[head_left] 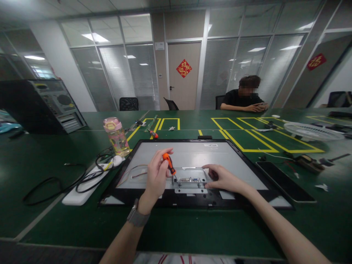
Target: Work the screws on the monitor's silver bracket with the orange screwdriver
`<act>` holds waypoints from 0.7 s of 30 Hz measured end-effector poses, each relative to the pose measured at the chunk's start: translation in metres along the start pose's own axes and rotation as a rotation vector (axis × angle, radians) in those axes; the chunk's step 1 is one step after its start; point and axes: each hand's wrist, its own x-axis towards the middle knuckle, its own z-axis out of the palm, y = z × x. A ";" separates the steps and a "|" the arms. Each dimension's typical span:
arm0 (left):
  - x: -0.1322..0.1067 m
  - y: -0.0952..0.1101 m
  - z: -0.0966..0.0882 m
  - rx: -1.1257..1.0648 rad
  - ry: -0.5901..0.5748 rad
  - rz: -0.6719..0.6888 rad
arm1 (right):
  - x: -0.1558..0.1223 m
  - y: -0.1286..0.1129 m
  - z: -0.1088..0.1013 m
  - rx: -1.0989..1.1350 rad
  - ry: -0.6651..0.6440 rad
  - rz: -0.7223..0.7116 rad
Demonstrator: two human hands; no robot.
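Note:
A monitor [242, 165] lies face down on the green table, its grey back panel exposed inside a black frame. A small metal connector bracket [190, 180] sits on the panel near the front edge. My left hand [157, 175] is closed around an orange-handled screwdriver [169, 164], whose tip points down at the bracket's left end. My right hand [224, 178] rests on the bracket's right side, fingers curled and pressing on it. A watch is on my left wrist.
A pink-lidded bottle [117, 136], black cables [82, 176] and a white power strip [82, 187] lie to the left. A computer case [41, 104] stands far left. A fan grille [312, 131] and dark tablet [284, 180] are at right. A seated person [243, 99] is across the table.

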 end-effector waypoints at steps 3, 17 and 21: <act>0.000 0.002 0.002 0.091 0.038 0.009 | -0.001 0.002 0.001 -0.001 0.003 -0.009; 0.000 0.001 0.004 0.102 0.027 -0.066 | 0.000 0.003 0.001 0.016 -0.003 -0.004; 0.002 0.000 0.003 0.235 0.092 0.026 | 0.000 0.001 0.000 0.012 -0.004 -0.001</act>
